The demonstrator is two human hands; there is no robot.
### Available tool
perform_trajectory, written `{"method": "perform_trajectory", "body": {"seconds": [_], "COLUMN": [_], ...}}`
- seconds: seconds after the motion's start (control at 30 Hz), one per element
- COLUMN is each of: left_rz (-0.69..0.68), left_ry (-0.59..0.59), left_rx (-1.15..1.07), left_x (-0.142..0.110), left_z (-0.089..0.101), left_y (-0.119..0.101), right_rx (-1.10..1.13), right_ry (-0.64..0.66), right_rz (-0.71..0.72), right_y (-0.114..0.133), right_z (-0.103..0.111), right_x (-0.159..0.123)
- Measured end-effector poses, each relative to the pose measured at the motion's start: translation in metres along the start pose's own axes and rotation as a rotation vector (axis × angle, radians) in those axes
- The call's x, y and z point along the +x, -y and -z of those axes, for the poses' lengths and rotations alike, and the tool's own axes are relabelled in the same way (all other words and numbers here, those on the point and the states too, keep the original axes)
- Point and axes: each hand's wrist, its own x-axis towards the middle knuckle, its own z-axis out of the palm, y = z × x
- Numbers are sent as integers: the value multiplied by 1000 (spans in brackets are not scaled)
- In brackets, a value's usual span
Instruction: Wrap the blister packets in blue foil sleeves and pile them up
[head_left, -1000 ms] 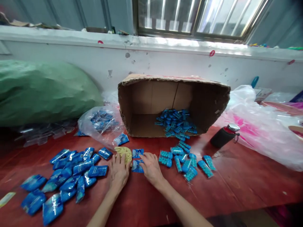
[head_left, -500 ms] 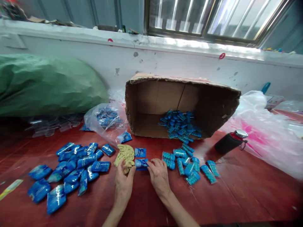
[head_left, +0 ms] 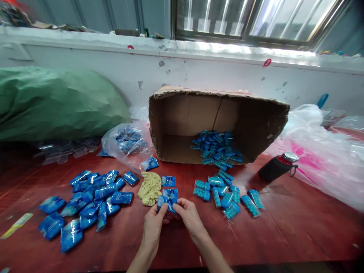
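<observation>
Both hands are at a small glossy blue packet near the front middle of the table. My left hand pinches its left side, thumb on top. My right hand closes thumb and fingers at its right corner. Just behind it, partly covered, is another blue packet, and a further flat packet lies beyond that. A crumpled yellow-green cloth sits to the left of these. Further left is a pile of puffed blue packets. Blue-capped clear tubes of blue balls lie to the right.
A cardboard box on its side holds more blue tubes. Beside it stands a clear bag of blue packets. A black-sleeved bottle leans at the right, near white plastic bags. A green sack fills the back left.
My left hand has left the cloth and come to the blue packet. My right hand has moved slightly towards me. A packet is now held between both hands.
</observation>
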Motion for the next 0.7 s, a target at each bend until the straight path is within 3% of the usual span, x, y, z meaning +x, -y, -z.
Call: {"method": "perform_trajectory", "body": {"seconds": [0.1, 0.23, 0.33, 0.4, 0.47, 0.63, 0.7], "left_rz": [-182, -679, -768, -779, -723, -112, -4], "left_ry": [-48, -195, -204, -216, -208, 94, 114], "left_rx": [192, 710, 1027, 1014, 827, 194, 36], "left_x": [8, 40, 61, 61, 50, 10, 4], "left_z": [8, 25, 32, 31, 25, -1, -10], "left_y": [-6, -14, -13, -11, -10, -3, 0], "right_rx": [-17, -45, -60, -72, -74, -16, 10], "right_ry": [-65, -114, -131, -151, -161, -117, -95], "right_rz": [18, 48, 68, 83, 97, 97, 91], "right_y": [2, 4, 3, 4, 6, 10, 8], "right_z": [3, 12, 15, 14, 13, 5, 2], "right_x": [0, -3, -4, -5, -6, -10, -12]}}
